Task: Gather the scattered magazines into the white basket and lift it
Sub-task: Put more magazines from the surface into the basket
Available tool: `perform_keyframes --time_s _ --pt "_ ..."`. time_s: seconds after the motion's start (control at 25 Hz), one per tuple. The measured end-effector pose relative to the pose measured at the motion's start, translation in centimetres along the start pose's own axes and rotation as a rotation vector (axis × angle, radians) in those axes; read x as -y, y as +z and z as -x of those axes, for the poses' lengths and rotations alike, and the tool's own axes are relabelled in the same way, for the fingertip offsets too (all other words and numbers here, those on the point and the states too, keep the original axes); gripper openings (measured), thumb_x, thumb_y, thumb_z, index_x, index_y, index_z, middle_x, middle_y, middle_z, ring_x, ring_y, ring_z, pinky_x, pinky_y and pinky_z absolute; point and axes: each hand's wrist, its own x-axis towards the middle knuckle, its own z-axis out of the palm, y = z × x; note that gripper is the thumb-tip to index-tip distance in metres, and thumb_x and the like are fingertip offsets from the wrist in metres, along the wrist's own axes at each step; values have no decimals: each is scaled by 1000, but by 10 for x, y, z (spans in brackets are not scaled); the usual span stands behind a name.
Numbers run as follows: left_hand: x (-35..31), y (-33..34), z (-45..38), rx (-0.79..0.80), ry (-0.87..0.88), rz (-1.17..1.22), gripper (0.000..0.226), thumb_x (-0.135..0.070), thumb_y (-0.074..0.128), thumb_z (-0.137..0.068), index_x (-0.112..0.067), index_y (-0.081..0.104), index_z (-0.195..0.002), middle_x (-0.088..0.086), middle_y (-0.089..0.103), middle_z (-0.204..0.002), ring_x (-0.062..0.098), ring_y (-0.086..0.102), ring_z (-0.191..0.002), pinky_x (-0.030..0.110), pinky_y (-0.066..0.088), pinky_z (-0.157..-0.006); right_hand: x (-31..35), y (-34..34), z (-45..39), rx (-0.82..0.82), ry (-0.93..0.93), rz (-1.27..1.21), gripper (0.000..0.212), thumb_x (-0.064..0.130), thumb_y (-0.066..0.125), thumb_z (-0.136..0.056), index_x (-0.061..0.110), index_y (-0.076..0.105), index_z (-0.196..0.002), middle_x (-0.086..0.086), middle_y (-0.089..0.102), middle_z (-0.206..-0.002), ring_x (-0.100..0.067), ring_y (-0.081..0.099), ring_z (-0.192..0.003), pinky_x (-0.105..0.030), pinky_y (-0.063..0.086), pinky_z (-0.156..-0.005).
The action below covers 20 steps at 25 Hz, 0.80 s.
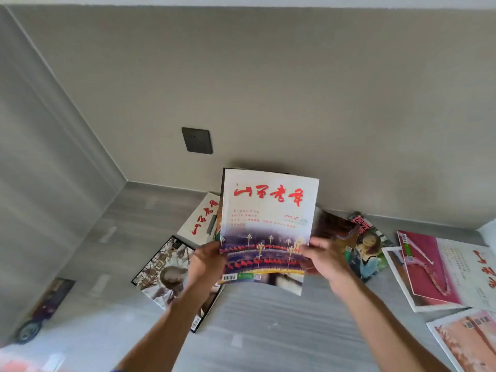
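I hold a stack of magazines upright above the floor; its front cover is white with red brush lettering and a night street scene. My left hand grips the stack's lower left edge and my right hand grips its lower right edge. More magazines lie on the grey floor: a dark sepia one at the left, a white one with red lettering behind it, one with a woman on the cover at the right, and pink and white ones further right. No white basket is in view.
Grey walls meet in a corner at the back left, with a dark wall socket above the floor. Another magazine lies at the lower right and a dark one at the far left. Bare grey floor lies between my forearms.
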Motion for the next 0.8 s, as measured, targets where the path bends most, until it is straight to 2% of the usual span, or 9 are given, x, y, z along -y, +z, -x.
perform_keyframes --time_s 0.12,0.2,0.24,0.36,0.44,0.52,0.6,0.68,0.8 --pt "-19 -24 -58 -15 28 16 26 -9 53 -81 -28 70 -75 3 72 -65 20 63 -57 39 56 -59 37 35 -46 -64 -64 -29 12 10 61 -92 16 71 -96 -2 72 -74 -18 68 -60 -31 58 -60" --pt "-26 -29 -89 13 62 43 16 -20 58 -79 -28 64 -91 1 70 -75 18 64 -66 46 57 -71 49 54 -68 -68 -80 -42 11 12 62 -90 17 68 -97 -7 74 -86 -26 73 -78 -38 59 -74" --pt "-27 -27 -98 54 83 55 28 -26 63 -75 -28 59 -103 -1 69 -84 18 65 -75 46 56 -77 49 61 -74 -43 -82 -54 12 13 63 -88 20 65 -98 -9 74 -93 -27 73 -86 -38 59 -77" --pt "-19 -17 -109 218 54 82 49 -26 73 -72 -33 51 -116 -10 64 -102 7 61 -89 30 49 -72 37 77 -76 80 -29 -71 34 11 67 -83 26 57 -112 -1 71 -109 -13 69 -91 -26 49 -66" --pt "-8 -8 -111 311 39 110 43 -18 73 -77 -38 51 -108 -17 63 -98 -2 59 -85 17 46 -60 19 84 -75 101 11 -84 48 10 69 -81 26 53 -123 4 67 -116 -12 64 -100 -29 47 -74" --pt "2 -1 -115 369 66 124 45 -10 71 -78 -35 53 -112 -10 67 -100 3 64 -90 16 49 -63 -1 85 -78 117 8 -115 55 7 69 -78 29 52 -124 7 68 -115 -14 63 -106 -33 50 -83" --pt "4 2 -114 331 54 110 43 -9 67 -80 -31 53 -114 -8 67 -100 12 64 -95 25 49 -72 -12 82 -77 78 -3 -135 51 5 70 -74 30 56 -116 9 71 -111 -14 64 -108 -32 50 -85" --pt "6 3 -105 185 98 -8 39 -10 63 -80 -31 51 -111 -10 63 -96 15 62 -90 29 48 -70 -18 77 -72 30 21 -172 47 8 72 -73 30 57 -112 6 68 -119 -16 60 -113 -35 48 -89" --pt "6 21 -74 -10 301 -160 45 -4 54 -82 -19 48 -124 4 59 -111 23 61 -95 44 57 -76 -31 54 -44 5 87 -179 56 9 71 -77 22 51 -128 -1 56 -137 -21 50 -127 -51 40 -108"
